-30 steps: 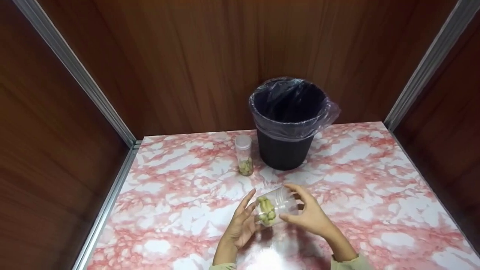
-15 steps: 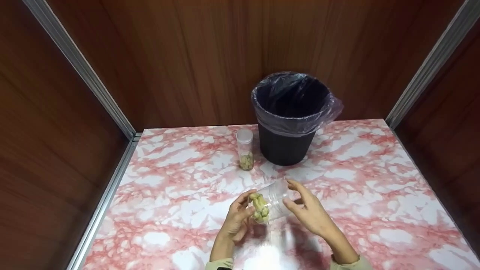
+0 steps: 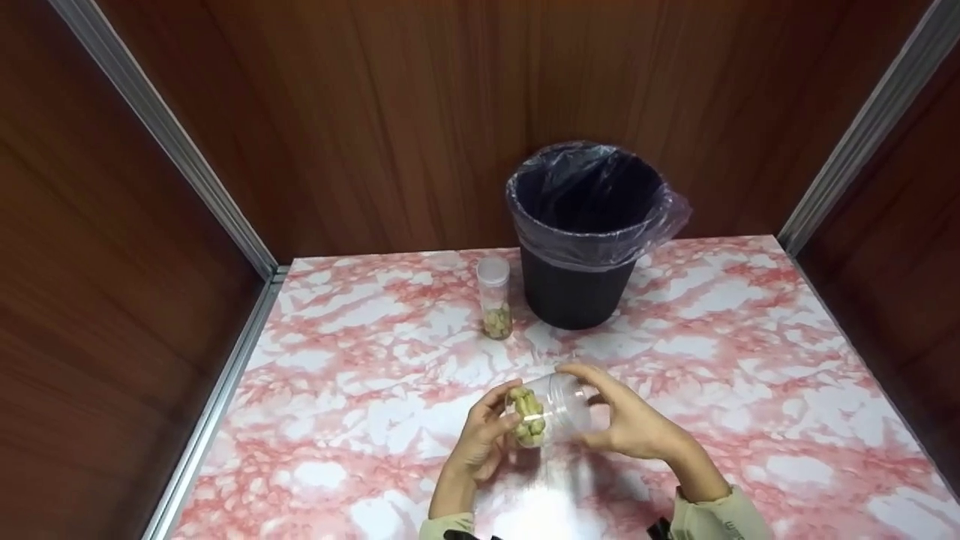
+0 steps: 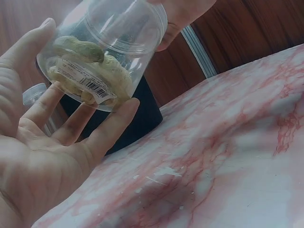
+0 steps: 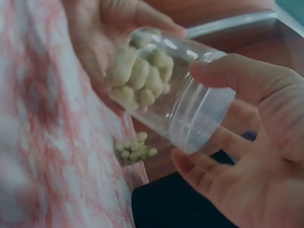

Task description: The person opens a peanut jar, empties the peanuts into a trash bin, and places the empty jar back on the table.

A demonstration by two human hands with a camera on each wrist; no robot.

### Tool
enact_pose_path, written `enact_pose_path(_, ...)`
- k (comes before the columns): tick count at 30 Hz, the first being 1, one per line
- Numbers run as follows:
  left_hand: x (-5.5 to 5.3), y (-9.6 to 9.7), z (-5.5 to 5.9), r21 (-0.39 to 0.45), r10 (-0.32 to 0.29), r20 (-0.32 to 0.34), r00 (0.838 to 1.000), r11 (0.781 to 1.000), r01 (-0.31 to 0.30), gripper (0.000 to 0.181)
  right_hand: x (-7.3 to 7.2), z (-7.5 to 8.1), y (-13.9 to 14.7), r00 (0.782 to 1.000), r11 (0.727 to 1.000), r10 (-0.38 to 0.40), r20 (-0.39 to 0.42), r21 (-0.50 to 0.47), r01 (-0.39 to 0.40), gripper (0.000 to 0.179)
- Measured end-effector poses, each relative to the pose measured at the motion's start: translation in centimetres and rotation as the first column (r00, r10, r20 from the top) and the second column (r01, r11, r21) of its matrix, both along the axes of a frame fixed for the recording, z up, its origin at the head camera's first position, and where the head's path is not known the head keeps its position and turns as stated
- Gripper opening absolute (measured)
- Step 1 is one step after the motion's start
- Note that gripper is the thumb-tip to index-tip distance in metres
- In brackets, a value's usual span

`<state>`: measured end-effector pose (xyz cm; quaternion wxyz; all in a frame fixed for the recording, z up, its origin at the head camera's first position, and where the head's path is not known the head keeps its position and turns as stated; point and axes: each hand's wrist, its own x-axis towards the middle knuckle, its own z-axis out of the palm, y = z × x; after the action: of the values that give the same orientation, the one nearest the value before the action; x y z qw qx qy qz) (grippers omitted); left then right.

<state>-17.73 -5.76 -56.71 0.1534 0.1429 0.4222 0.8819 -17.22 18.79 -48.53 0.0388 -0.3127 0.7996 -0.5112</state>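
A clear plastic jar (image 3: 551,405) lies tilted in the air between both hands, with unshelled peanuts (image 5: 137,73) gathered at its base end. My left hand (image 3: 474,442) holds the base, thumb on one side and fingers on the other. A white barcode label (image 4: 85,80) shows on the bottom in the left wrist view. At the other end, my right hand (image 3: 637,420) grips round the clear lid (image 5: 204,114), its thumb on the near rim and fingers on the far side.
A taller clear container (image 3: 493,292) with peanuts at its bottom stands upright behind the hands. To its right is a black bin (image 3: 577,292) lined with a translucent purplish bag (image 3: 585,251). Wood panels (image 3: 375,127) enclose the red-and-white marbled table (image 3: 360,420).
Half a second ago the right fingers were spread looser at the lid; now they wrap it. The left fingers have closed in on the base since one second ago.
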Motion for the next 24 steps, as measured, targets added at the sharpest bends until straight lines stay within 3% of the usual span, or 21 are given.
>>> enact_pose_path(3, 0.0, 0.2, -0.1, 0.001, -0.005, 0.007, 1.0, 1.0, 0.005, 0.056, 0.3, -0.2, 0.0, 0.999, 0.998, -0.049, -0.002, -0.026, 0.049, 0.102)
enact_pose_path(5, 0.1, 0.3, -0.2, 0.002, -0.006, 0.013, 1.0, 1.0, 0.006, 0.057, 0.6, -0.2, -0.3, 0.988, 0.988, -0.151, 0.019, 0.001, 0.151, 0.097)
enact_pose_path(9, 0.5, 0.4, -0.4, -0.008, -0.015, 0.039, 0.999, 1.0, 0.015, 0.059, 1.2, -0.1, -1.0, 0.927, 0.922, -0.37, 0.054, 0.145, 0.36, 0.067)
enact_pose_path(12, 0.7, 0.3, -0.4, -0.012, -0.018, 0.058, 0.998, 1.0, 0.019, 0.06, 1.2, 0.1, -1.3, 0.903, 0.889, -0.423, 0.079, 0.226, 0.397, 0.059)
enact_pose_path(14, 0.7, 0.2, -0.4, -0.015, -0.018, 0.062, 0.998, 1.0, 0.019, 0.06, 1.1, 0.1, -1.4, 0.907, 0.895, -0.411, 0.098, 0.232, 0.38, 0.059)
enact_pose_path(17, 0.8, 0.1, -0.4, -0.019, -0.019, 0.055, 0.998, 1.0, 0.02, 0.063, 0.9, 0.0, -1.2, 0.934, 0.93, -0.342, 0.103, 0.182, 0.32, 0.064)
enact_pose_path(21, 0.7, -0.1, -0.4, -0.013, -0.024, 0.06, 0.998, 1.0, 0.025, 0.066, 0.5, -0.6, -0.4, 0.985, 0.988, -0.154, 0.08, 0.023, 0.153, 0.076)
enact_pose_path(24, 0.7, -0.3, -0.5, 0.0, -0.03, 0.075, 0.997, 1.0, 0.03, 0.066, 0.4, -1.0, 0.0, 0.995, 0.994, -0.039, 0.095, -0.094, 0.048, 0.095)
